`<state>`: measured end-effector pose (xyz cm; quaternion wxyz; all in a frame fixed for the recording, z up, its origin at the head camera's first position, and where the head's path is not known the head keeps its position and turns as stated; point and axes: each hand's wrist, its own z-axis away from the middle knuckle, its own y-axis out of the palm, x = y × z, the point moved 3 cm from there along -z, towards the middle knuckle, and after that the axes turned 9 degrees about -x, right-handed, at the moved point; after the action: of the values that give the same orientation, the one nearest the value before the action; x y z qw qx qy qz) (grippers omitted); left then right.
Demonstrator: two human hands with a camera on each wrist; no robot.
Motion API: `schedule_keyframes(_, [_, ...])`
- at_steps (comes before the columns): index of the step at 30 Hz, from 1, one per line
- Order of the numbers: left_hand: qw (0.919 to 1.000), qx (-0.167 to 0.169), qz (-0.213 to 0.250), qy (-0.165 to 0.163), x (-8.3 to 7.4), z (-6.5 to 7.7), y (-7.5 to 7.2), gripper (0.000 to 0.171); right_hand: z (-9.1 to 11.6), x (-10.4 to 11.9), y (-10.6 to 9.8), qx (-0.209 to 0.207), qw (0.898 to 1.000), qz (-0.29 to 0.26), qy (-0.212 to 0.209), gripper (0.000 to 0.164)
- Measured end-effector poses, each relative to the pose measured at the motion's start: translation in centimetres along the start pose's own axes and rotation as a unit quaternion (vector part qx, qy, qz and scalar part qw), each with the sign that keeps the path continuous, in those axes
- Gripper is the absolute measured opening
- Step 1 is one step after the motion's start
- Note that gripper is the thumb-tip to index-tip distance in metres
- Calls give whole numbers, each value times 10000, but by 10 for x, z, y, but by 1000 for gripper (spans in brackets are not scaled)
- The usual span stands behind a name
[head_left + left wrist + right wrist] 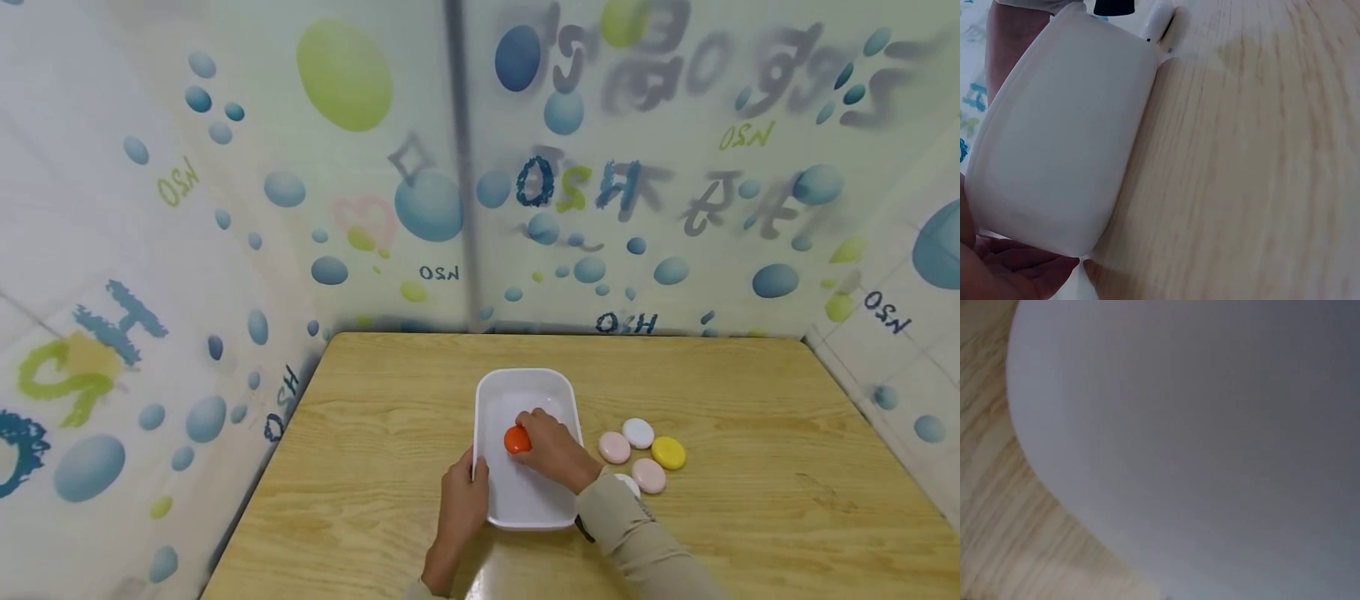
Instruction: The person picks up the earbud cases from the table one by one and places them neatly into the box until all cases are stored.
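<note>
A white rectangular tray [525,398] lies on the wooden table in the head view. My left hand [462,503] grips its left wall, thumb at the rim and fingers outside. Inside the tray, my right hand [557,450] pinches a glossy red round disc [516,440] between thumb and fingers. The left wrist view has the tray's outer wall [1066,131] close up, with fingers [1029,269] against its lower end. Only the blurred white tray [1166,456] and some wood grain fill the right wrist view; the right hand does not appear there.
Right of the tray lie several round discs: a white one [638,433], a yellow one [669,452], pink ones [648,476] and another white one [628,484] partly behind the right sleeve [622,517]. Patterned walls [420,308] border the wooden table [750,400].
</note>
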<state>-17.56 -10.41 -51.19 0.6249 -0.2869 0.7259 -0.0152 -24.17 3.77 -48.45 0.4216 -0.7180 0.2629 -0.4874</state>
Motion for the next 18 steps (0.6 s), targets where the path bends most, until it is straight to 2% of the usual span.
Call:
schedule_keyframes(6, [10000, -48, -27, 38, 1, 1, 0, 23, 0, 0, 5, 162, 9998, -17, 75, 43])
schedule_keyframes(11, [9999, -61, -53, 81, 1, 1, 1, 23, 1, 3, 7, 173, 9994, -305, -73, 44])
schedule_keyframes(18, [10000, -38, -30, -3, 1, 1, 1, 25, 1, 4, 5, 143, 9985, -519, -60, 46])
